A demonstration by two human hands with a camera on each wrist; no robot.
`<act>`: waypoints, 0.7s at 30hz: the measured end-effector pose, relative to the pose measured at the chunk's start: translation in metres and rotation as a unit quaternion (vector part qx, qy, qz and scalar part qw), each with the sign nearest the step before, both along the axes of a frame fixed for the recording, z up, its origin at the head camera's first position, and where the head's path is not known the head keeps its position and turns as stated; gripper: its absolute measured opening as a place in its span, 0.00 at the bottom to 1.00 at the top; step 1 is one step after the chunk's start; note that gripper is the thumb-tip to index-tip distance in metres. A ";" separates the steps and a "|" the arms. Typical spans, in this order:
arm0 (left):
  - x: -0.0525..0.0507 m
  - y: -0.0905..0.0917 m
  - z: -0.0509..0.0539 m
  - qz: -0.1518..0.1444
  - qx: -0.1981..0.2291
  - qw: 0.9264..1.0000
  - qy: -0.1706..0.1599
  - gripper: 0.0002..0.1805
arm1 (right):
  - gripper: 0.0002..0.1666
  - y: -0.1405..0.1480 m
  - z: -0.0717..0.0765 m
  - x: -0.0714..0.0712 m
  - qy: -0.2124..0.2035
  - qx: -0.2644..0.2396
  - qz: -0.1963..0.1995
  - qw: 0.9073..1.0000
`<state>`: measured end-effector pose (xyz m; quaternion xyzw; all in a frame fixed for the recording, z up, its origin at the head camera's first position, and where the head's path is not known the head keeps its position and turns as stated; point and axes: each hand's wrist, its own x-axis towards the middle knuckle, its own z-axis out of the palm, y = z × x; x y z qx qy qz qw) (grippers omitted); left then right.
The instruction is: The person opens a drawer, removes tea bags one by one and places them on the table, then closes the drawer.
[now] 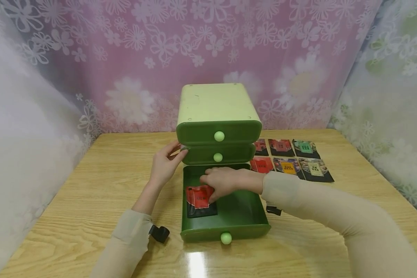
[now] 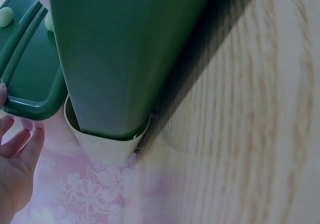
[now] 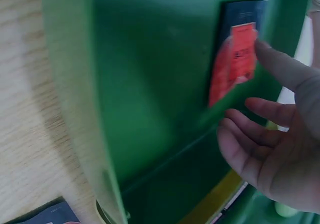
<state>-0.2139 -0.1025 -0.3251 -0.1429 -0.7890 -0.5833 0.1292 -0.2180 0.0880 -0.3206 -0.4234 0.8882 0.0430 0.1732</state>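
A small cabinet (image 1: 215, 102) with a cream top and green drawer fronts stands on the table, its bottom drawer (image 1: 236, 208) pulled out. Inside that drawer, toward the left, lies a red and black packet (image 1: 199, 200). My right hand (image 1: 222, 181) reaches in over it; the right wrist view shows the thumb at the packet's (image 3: 243, 54) edge and the other fingers loosely bent, apart from it. Beside the cabinet's left side, my left hand (image 1: 165, 164) rests at the edge of the middle drawer (image 1: 218, 154), thumb near its front corner. Some left fingertips are hidden.
Several flat packets (image 1: 281, 148) in red, green, orange and yellow lie in two rows to the cabinet's right, partly hidden by it. A flowered curtain (image 1: 208, 50) hangs behind the wooden table (image 1: 107, 181). The open drawer juts toward me.
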 end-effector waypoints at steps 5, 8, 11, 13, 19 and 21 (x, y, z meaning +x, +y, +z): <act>-0.001 0.001 -0.001 -0.001 0.004 1.000 0.001 0.23 | 0.39 -0.006 -0.013 -0.004 0.022 0.039 -0.015 0.999; 0.000 0.000 -0.001 0.003 0.004 1.000 -0.002 0.24 | 0.40 -0.009 -0.017 -0.005 0.033 0.058 -0.025 0.997; 0.000 0.000 -0.001 0.006 0.006 1.000 -0.003 0.24 | 0.39 -0.011 -0.019 -0.005 0.044 0.069 -0.025 0.996; 0.001 0.000 -0.001 0.007 0.007 1.000 -0.004 0.24 | 0.39 -0.012 -0.019 -0.004 0.047 0.075 -0.025 0.996; 0.002 0.001 0.001 0.008 0.006 1.000 -0.006 0.24 | 0.39 -0.014 -0.019 -0.004 0.041 0.079 -0.024 0.996; 0.001 0.000 0.000 0.008 0.006 1.000 -0.006 0.24 | 0.38 -0.013 -0.018 -0.004 0.041 0.080 -0.023 0.996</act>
